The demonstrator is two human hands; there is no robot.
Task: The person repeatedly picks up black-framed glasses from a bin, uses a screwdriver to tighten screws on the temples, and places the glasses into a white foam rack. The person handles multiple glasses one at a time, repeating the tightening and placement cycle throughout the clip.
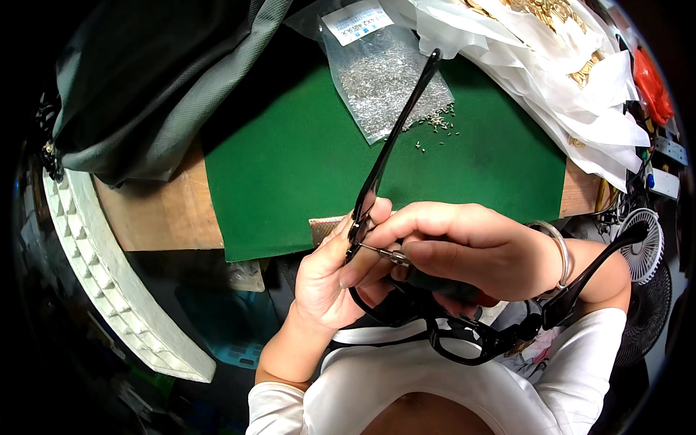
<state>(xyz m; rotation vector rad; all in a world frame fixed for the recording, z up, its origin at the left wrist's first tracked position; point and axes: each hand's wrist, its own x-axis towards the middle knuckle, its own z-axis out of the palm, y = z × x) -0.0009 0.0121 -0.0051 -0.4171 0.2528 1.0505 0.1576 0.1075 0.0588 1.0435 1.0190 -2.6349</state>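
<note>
A clear bag (395, 43) holds small silver pieces (380, 83), some spilled on the green mat (275, 167). The left hand (324, 274) pinches black glasses (373, 177) near the counter's (163, 210) edge, one temple arm pointing up-right, their front slanting down-right; the right hand (482, 250) grips a screwdriver (396, 256), tip at the hinge (353, 245).

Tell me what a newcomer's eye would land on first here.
Probably the bright green mat mid-view, with a clear plastic bag of tiny silvery metal pieces on its far part. Next, the glossy black eyeglass frame in the left hand, one temple jutting over the mat, and the thin metal-shafted screwdriver in the right hand.
</note>
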